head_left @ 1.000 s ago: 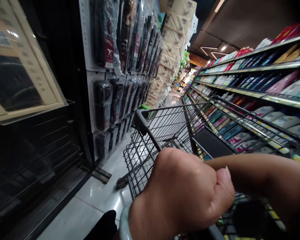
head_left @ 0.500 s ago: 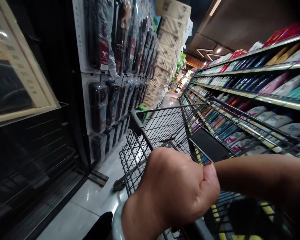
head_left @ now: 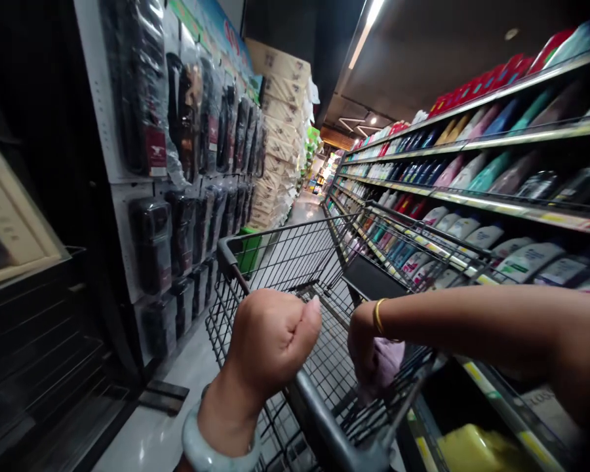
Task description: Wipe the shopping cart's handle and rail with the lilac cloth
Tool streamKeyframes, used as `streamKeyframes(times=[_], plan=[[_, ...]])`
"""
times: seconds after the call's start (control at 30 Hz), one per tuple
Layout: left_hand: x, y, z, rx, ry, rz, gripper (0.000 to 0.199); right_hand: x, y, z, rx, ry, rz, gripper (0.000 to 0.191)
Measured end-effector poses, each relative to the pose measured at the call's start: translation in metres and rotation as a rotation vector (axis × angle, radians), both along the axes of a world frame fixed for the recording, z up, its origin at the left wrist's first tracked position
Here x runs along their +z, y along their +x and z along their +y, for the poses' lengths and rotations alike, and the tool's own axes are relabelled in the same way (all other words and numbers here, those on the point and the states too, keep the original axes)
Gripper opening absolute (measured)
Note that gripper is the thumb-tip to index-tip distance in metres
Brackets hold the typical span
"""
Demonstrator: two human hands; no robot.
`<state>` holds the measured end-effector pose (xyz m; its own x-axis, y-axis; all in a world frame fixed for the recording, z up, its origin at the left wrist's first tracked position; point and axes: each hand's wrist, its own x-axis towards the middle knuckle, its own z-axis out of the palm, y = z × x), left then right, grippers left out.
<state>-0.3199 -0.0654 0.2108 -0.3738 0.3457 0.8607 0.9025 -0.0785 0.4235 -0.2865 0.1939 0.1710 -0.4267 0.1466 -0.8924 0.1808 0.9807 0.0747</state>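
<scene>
My left hand (head_left: 275, 334), with a pale green bangle at the wrist, is closed in a fist over the dark handle bar (head_left: 324, 413) of a black wire shopping cart (head_left: 290, 262). Its fingers curl down out of sight around the bar, with the thumb on top. My right hand (head_left: 362, 344), below a gold bangle, reaches down into the basket beyond the bar. The fingers are closed on a crumpled lilac cloth (head_left: 389, 360), partly hidden by the hand. Bare wire mesh shows beneath it.
Packaged dark goods hang on a rack (head_left: 150, 246) to the left. Stacked beige packs (head_left: 280, 131) and a green bin (head_left: 250, 252) stand farther along. Shelves of bottles (head_left: 476, 170) line the right side. A yellow pack (head_left: 476, 449) lies low at right.
My right hand, earlier hidden behind the left, now shows inside the basket with the lilac cloth. My left fist stays on the bar and appears lower left. The view has shifted rightward.
</scene>
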Motion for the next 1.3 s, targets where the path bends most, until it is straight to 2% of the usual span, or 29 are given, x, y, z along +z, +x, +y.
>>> streamKeyframes(times=[0.1, 0.17, 0.23, 0.3, 0.4, 0.5, 0.57, 0.63, 0.7, 0.83, 0.93, 1.0, 1.07, 1.1, 1.17, 1.23, 1.3], plan=[[-0.001, -0.002, -0.001, 0.002, 0.001, 0.001, 0.048, 0.034, -0.001, 0.002, -0.202, 0.066, -0.312, 0.02], [-0.001, -0.002, -0.003, 0.008, -0.006, 0.005, 0.048, 0.055, 0.003, 0.003, -0.349, -0.022, -0.356, 0.024], [-0.002, -0.002, -0.005, 0.019, -0.02, 0.002, 0.049, 0.065, 0.01, 0.004, -0.438, -0.11, -0.322, 0.027], [-0.002, -0.003, -0.007, 0.035, -0.04, -0.001, 0.048, 0.066, 0.019, 0.002, -0.461, -0.134, -0.292, 0.029], [-0.001, -0.004, -0.01, 0.055, -0.081, 0.004, 0.049, 0.07, 0.026, -0.002, -0.436, -0.076, -0.288, 0.027], [0.001, -0.005, -0.012, 0.065, -0.12, 0.001, 0.049, 0.103, 0.027, -0.002, -0.432, -0.104, -0.185, 0.029], [0.001, -0.005, -0.014, 0.084, -0.133, -0.016, 0.049, 0.131, 0.033, 0.0, -0.458, -0.227, -0.018, 0.036], [0.002, -0.006, -0.016, 0.111, -0.153, -0.042, 0.049, 0.147, 0.047, 0.001, -0.451, -0.307, 0.107, 0.039], [0.003, -0.006, -0.017, 0.131, -0.208, -0.069, 0.05, 0.146, 0.064, 0.002, -0.415, -0.328, 0.213, 0.037], [0.011, -0.009, -0.015, 0.159, -0.438, -0.107, 0.055, 0.129, 0.094, 0.005, -0.373, -0.361, 0.467, 0.036], [0.026, -0.006, -0.014, 0.206, -0.611, -0.137, 0.059, 0.135, 0.108, 0.005, -0.292, -0.399, 0.693, 0.038], [0.039, 0.003, -0.015, 0.201, -0.686, -0.207, 0.061, 0.142, 0.119, -0.001, -0.256, -0.534, 0.814, 0.041], [0.054, 0.022, -0.015, 0.101, -0.736, -0.314, 0.063, 0.142, 0.131, -0.012, -0.208, -0.661, 0.891, 0.04], [0.061, 0.035, -0.014, 0.035, -0.757, -0.353, 0.064, 0.138, 0.138, -0.018, -0.172, -0.651, 0.959, 0.037], [0.072, 0.068, -0.009, -0.03, -0.81, -0.321, 0.065, 0.126, 0.152, -0.031, -0.069, -0.494, 1.185, 0.03], [0.077, 0.104, 0.0, 0.093, -0.926, -0.115, 0.057, 0.111, 0.166, -0.038, 0.032, -0.329, 1.43, 0.027], [0.074, 0.136, 0.011, 0.27, -0.977, 0.095, 0.048, 0.099, 0.176, -0.035, 0.138, -0.306, 1.592, 0.031]])
